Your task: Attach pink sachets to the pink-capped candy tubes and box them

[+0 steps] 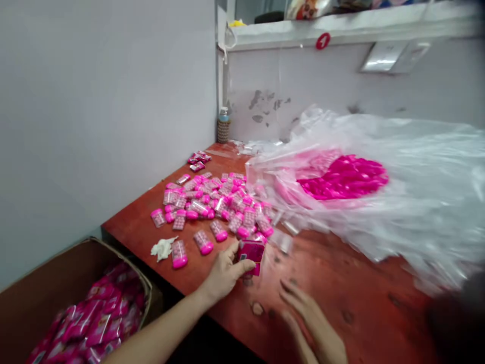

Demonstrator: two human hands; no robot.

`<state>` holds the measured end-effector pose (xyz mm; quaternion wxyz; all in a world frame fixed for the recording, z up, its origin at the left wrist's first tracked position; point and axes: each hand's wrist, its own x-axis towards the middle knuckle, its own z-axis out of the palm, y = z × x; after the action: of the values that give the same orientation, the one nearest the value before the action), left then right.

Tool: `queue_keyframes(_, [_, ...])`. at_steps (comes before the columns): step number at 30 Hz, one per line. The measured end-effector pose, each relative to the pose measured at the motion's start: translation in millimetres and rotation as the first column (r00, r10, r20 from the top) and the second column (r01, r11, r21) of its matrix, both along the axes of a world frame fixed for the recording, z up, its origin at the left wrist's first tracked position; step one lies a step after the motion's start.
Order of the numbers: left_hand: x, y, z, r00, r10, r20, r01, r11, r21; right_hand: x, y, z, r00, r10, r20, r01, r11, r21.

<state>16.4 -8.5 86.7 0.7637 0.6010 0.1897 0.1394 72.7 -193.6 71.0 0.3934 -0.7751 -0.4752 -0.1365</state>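
Observation:
Between the thumb and fingers of my left hand (223, 270) is a small pink packet (252, 255), held just over the red table. My right hand (306, 318) is a little to the right and nearer to me, low by the tabletop, fingers stretched out and holding nothing. Beyond the left hand lies a loose pile of small clear containers with pink caps (215, 199), pale pieces showing inside. A few single ones, such as this container (179, 254), lie at the pile's near side, beside a crumpled white tissue (163, 248).
A large clear plastic bag (424, 177) with bright pink items (344, 177) covers the table's right side. At lower left a cardboard box (146, 288) holds many pink packets (94, 323). A bottle in a woven holder (223, 130) stands in the back corner, below a shelf (341, 28).

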Motion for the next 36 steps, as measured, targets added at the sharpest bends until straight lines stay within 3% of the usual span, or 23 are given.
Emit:
queue_keyframes(3, [-19.1, -40.0, 0.3, 0.998, -0.058, -0.014, 0.059, 0.996, 0.066, 16.1, -2.2, 20.0, 0.987, 0.091, 0.129, -0.083, 0.994, -0.066])
queue_keyframes(7, [-38.9, -71.8, 5.3, 0.999, -0.032, -0.006, 0.032, 0.993, 0.111, 4.3, -3.8, 30.1, 0.96, 0.029, 0.279, -0.009, 0.997, -0.072])
queue_keyframes(12, [-51.1, -85.3, 14.5, 1.0, 0.008, 0.013, -0.011, 0.984, 0.177, -16.7, -11.5, 23.0, 0.938, -0.017, 0.347, 0.002, 0.999, 0.044])
queue_keyframes(16, [-53.5, -89.1, 17.3, 0.999, 0.021, 0.034, -0.029, 0.965, 0.26, -21.5, -14.4, 22.6, 0.971, 0.004, 0.24, -0.038, 0.989, 0.14])
queue_keyframes(18, [-54.1, -89.9, 16.3, 0.999, -0.003, 0.048, -0.007, 0.98, 0.199, -24.4, -15.3, 23.4, 0.978, -0.008, 0.207, -0.024, 0.988, 0.154])
queue_keyframes(21, [-56.8, -89.2, 13.9, 0.997, -0.05, 0.066, 0.052, 0.998, -0.04, -28.9, -16.2, 23.6, 0.962, -0.077, 0.26, 0.034, 0.986, 0.165])
queue_keyframes(24, [-61.8, -86.1, 11.8, 0.991, -0.109, 0.078, 0.128, 0.944, -0.304, -29.1, -15.3, 22.3, 0.943, -0.069, 0.325, 0.018, 0.987, 0.157])
queue_keyframes(27, [-64.5, -79.7, 9.7, 0.988, -0.124, 0.095, 0.155, 0.861, -0.485, -26.0, -12.1, 19.8, 0.931, 0.023, 0.363, -0.073, 0.99, 0.124])
queue_keyframes(29, [-63.0, -74.3, 8.6, 0.993, -0.092, 0.075, 0.118, 0.846, -0.519, -25.8, -9.2, 17.6, 0.919, 0.081, 0.385, -0.131, 0.986, 0.105])
queue_keyframes(33, [-62.3, -68.0, 7.7, 0.998, -0.048, -0.042, 0.022, 0.879, -0.476, -30.6, -3.6, 18.4, 0.904, 0.216, 0.368, -0.262, 0.962, 0.079])
queue_keyframes(36, [-76.4, -75.1, 2.4, 0.995, -0.046, -0.092, 0.01, 0.931, -0.365, -25.3, 1.7, 32.1, 0.974, 0.124, 0.188, -0.157, 0.973, 0.172])
